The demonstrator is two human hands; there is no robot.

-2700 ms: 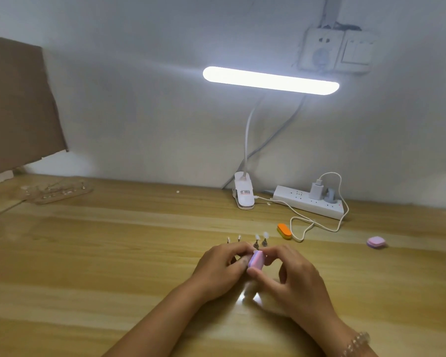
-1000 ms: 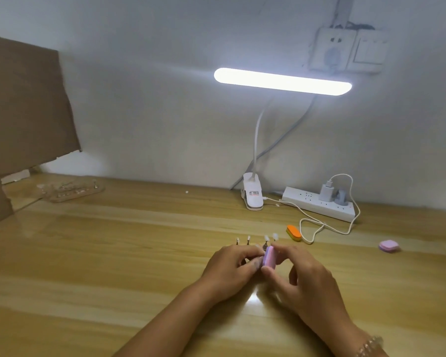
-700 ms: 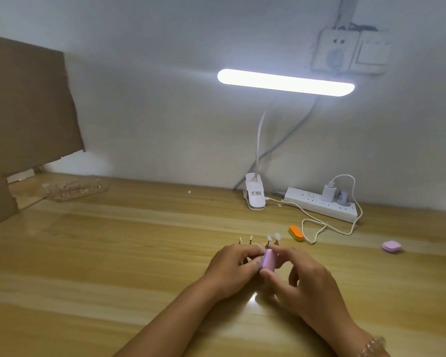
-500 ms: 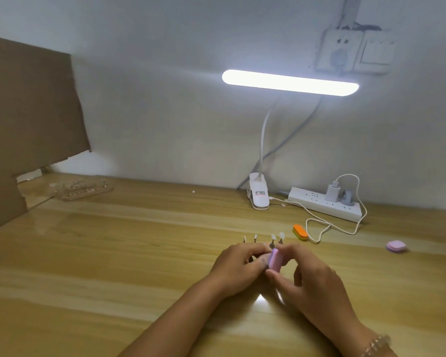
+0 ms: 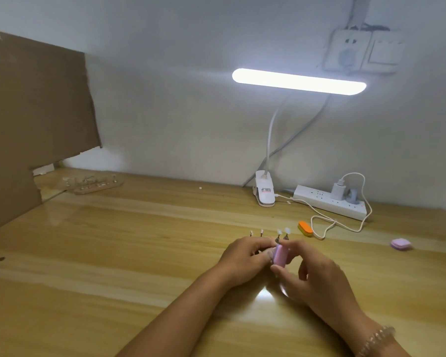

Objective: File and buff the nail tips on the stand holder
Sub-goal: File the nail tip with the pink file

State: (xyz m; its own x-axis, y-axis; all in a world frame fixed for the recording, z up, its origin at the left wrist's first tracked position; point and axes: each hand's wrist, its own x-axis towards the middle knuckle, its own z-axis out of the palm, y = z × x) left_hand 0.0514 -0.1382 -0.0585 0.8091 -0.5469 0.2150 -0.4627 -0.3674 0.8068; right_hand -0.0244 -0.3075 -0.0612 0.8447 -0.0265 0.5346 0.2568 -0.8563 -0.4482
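Several small nail tips [image 5: 282, 232] stand on thin pegs of a stand holder in a row just beyond my hands; the holder's base is hidden behind my fingers. My right hand [image 5: 317, 282] pinches a pink buffer block [image 5: 280, 255] upright between thumb and fingertips, its top edge right below the two rightmost tips. My left hand [image 5: 245, 257] is curled with its fingertips against the left side of the block; what it grips there is hidden.
An orange buffer block [image 5: 305, 228] and a white cable lie right of the tips. A pink block [image 5: 400, 244] sits far right. A clip lamp base [image 5: 265, 194] and a power strip [image 5: 330, 205] stand at the back. A clear stand [image 5: 95, 185] and cardboard [image 5: 34, 119] lie at the left.
The pink block has tilted and slid slightly against the nail tips between my fingers. The view has drifted, so the scene sits a little further right.
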